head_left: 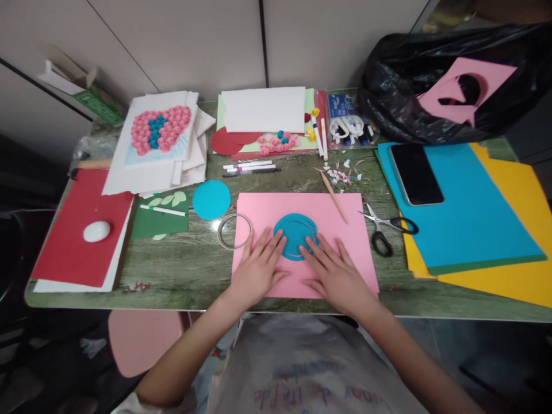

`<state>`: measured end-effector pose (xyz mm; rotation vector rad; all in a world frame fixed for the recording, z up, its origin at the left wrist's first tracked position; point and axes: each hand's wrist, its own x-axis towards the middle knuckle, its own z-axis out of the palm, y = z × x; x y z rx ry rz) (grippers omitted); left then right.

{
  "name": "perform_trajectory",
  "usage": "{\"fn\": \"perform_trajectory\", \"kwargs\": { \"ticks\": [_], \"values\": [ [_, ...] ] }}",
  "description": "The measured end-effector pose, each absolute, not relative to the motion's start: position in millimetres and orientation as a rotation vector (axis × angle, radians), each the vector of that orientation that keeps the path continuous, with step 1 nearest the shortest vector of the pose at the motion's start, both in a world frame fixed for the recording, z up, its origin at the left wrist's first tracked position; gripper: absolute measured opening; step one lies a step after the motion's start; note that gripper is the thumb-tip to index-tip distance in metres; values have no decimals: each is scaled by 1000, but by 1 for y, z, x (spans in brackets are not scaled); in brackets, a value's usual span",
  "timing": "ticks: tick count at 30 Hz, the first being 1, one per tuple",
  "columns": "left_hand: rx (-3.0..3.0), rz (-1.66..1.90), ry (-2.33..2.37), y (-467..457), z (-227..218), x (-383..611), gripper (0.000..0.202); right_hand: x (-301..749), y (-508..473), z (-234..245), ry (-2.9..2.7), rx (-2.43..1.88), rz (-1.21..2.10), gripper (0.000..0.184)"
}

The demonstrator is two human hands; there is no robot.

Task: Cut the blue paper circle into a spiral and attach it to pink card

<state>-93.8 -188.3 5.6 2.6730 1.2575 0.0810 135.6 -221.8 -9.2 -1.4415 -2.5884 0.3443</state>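
Note:
A blue paper spiral [290, 237], cut from a round piece, lies on pink paper [259, 210] in front of me. My left hand [255, 267] rests flat with its fingertips on the spiral's left edge. On the right side, the fingers of my right hand [334, 270] are spread and touch the spiral too. Left of the pink sheet, a metal ring [219, 233] overlaps its edge. A plain blue paper circle [211, 199] lies farther left. Black-handled scissors [379, 227] lie open to the right, and a wooden pencil [334, 197] crosses the pink paper's upper edge.
A phone [416, 174] lies on blue and yellow sheets at right. Behind them sits a black plastic bag [388, 75] with pink scraps. Pens [250, 168], paper shavings [342, 174] and a rosette picture [159, 129] line the back. A white egg-shaped object [97, 231] sits on red paper.

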Motion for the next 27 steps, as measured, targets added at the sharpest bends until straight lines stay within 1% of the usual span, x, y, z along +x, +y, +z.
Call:
{"fn": "perform_trajectory", "kwargs": {
  "ticks": [4,8,11,16,20,24,27],
  "values": [
    [2710,101,1240,-180,1,-98,69,134,-219,-7,-2572,-1445,342,66],
    [2750,128,1131,-177,5,-96,66,135,-205,-5,-2450,-1538,302,64],
    [2735,73,1060,-186,3,-90,64,135,-192,-11,-2422,-1601,281,64],
    [2654,32,1274,-207,-1,-67,69,138,-176,-18,-2472,-1615,231,58],
    [2548,26,1501,-222,0,-42,71,140,-168,-13,-2453,-1657,199,54],
    [2557,85,1492,-229,2,-37,71,141,-172,-6,-2389,-1654,214,54],
    [2576,111,1439,-231,0,-50,66,143,-182,-6,-2397,-1631,220,49]
  ]
}}
